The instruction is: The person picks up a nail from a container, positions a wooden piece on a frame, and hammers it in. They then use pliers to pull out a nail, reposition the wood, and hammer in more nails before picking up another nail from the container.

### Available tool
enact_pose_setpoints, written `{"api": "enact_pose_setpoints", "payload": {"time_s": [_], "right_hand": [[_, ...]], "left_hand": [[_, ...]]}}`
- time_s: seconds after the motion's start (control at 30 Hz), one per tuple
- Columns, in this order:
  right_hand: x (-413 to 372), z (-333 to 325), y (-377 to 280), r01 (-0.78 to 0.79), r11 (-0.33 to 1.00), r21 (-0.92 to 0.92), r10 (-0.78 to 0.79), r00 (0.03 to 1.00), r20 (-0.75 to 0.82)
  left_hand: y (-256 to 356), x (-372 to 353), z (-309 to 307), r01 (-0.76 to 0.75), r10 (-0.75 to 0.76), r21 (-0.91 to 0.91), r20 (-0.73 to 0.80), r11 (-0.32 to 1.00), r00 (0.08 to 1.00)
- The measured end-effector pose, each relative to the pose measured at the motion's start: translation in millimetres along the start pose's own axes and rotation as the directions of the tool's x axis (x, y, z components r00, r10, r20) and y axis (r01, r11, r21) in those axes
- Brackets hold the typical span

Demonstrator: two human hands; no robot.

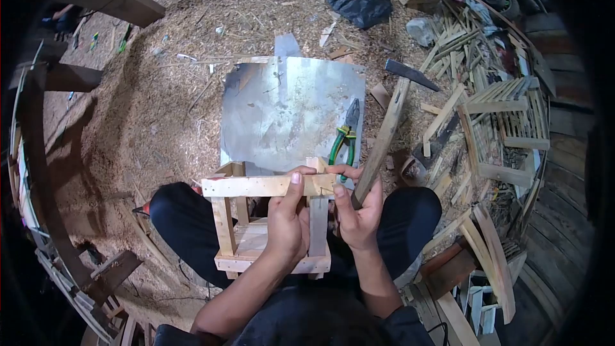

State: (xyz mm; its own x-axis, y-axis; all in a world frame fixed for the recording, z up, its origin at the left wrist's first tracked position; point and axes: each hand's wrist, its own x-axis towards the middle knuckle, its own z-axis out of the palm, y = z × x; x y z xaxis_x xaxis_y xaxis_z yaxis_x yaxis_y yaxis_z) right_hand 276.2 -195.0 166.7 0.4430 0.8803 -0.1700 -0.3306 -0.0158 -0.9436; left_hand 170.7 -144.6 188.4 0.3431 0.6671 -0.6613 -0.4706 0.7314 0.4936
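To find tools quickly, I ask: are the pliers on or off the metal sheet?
On: the pliers lie over the metal sheet, its grey surface showing around them.

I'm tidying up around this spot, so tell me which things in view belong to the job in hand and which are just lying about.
Part of the job:
wooden frame, in the left hand
hammer, in the right hand
pliers on the metal sheet, probably kept ready

Seemingly just lying about:
black plastic bag
loose wooden slats
wood shavings
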Motion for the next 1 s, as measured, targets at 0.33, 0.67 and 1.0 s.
{"api": "enact_pose_setpoints", "payload": {"time_s": [0.33,0.67,1.0], "right_hand": [[-34,-18,-31,-0.002,0.888,-0.46,-0.06,0.991,-0.12],[-112,-47,-111,0.162,0.475,-0.865,0.04,0.978,0.205],[-118,-45,-104,0.241,0.396,-0.886,0.037,0.96,0.278]], "left_hand": [[-1,7,2,-0.048,0.048,0.016,-0.012,0.999,0.999],[-5,11,2,-0.044,0.045,0.041,-0.02,0.998,0.999],[-12,21,-2,-0.066,0.069,0.083,-0.03,0.994,0.997]]}}
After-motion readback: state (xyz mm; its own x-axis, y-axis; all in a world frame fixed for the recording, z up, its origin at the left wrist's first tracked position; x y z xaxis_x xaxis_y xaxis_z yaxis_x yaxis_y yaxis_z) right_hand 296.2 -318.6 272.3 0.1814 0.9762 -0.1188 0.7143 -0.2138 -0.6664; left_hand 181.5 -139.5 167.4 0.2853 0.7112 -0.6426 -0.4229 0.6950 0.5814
